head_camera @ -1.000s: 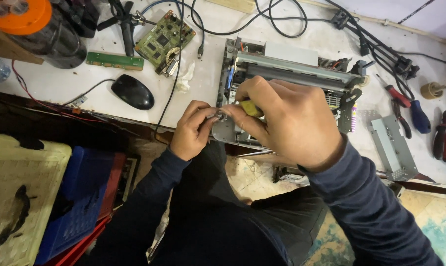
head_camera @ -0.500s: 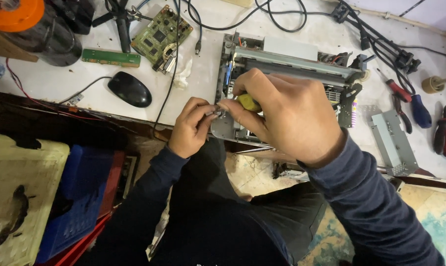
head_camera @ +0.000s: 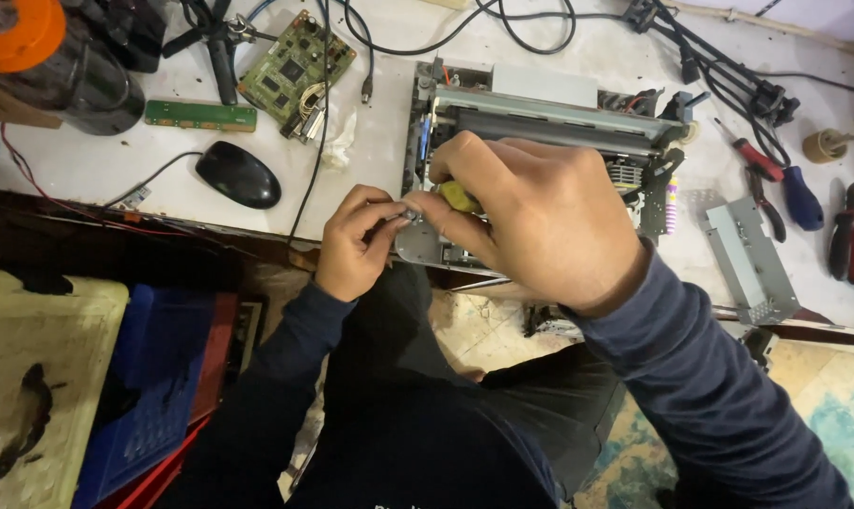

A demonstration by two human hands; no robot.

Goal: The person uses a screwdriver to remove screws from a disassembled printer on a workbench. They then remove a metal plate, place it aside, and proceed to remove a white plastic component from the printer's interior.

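An opened printer chassis (head_camera: 540,118) of grey metal and plastic lies on the white workbench (head_camera: 370,151), its near corner overhanging the front edge. My right hand (head_camera: 530,217) is wrapped around a yellow-handled screwdriver (head_camera: 457,196), held over the chassis's near left corner. My left hand (head_camera: 356,240) pinches a small metal part at that corner, right beside the screwdriver's tip. The tip itself is hidden by my fingers.
A black mouse (head_camera: 239,173), a green circuit board (head_camera: 296,64) and a narrow green strip board (head_camera: 200,115) lie at the left. Black cables (head_camera: 502,28) run across the back. A red screwdriver (head_camera: 752,155), pliers (head_camera: 851,236) and a grey metal bracket (head_camera: 747,259) lie right.
Both hands stay at the chassis's near left corner; the right hand has shifted slightly on the screwdriver. Nothing else has moved.
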